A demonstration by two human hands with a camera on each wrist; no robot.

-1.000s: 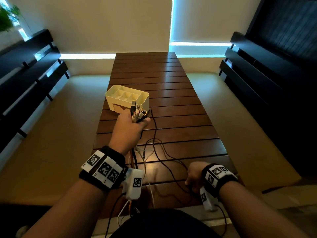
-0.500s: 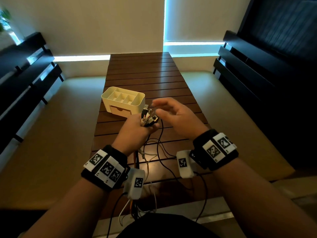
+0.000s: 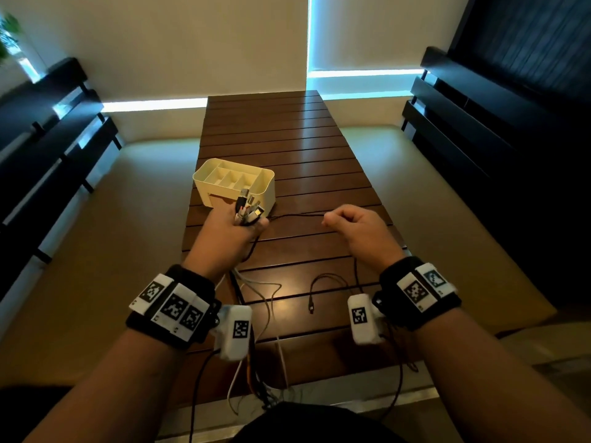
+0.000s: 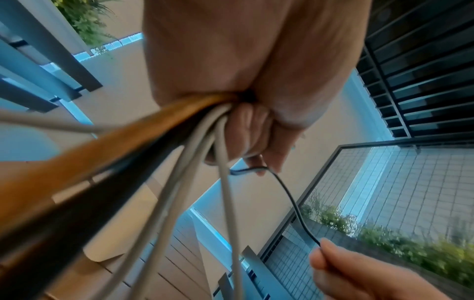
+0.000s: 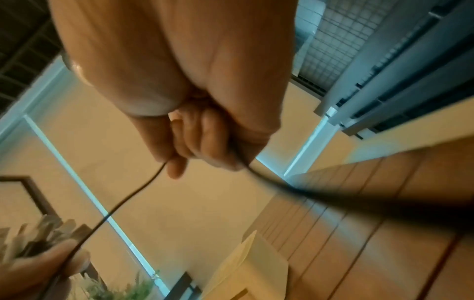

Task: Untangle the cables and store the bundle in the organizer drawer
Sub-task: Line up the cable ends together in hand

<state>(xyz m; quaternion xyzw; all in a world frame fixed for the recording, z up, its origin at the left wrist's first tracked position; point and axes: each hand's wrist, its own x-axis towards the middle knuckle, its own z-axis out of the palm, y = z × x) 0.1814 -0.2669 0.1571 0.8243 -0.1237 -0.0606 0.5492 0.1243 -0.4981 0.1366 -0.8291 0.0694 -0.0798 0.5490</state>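
Observation:
My left hand [image 3: 233,231] grips a bundle of cables [image 3: 248,212] just below their plugs, held up in front of the cream organizer [image 3: 233,183]. White, black and orange cables [image 4: 179,162] run out of the fist toward my lap. My right hand [image 3: 351,225] pinches one thin black cable [image 3: 297,215] and holds it out level to the right of the bundle. In the right wrist view the black cable [image 5: 133,194] passes through my curled fingers [image 5: 202,142]. That cable's free plug end [image 3: 311,306] lies on the table.
The slatted wooden table [image 3: 287,139] stretches away behind the organizer. Loose white cables [image 3: 265,302] trail over the near edge. Dark benches [image 3: 48,129] stand at both sides.
My right hand rose from the table's near edge, reached the bundle, took the thin black cable and drew it out to the right. The left hand kept its grip on the bundle.

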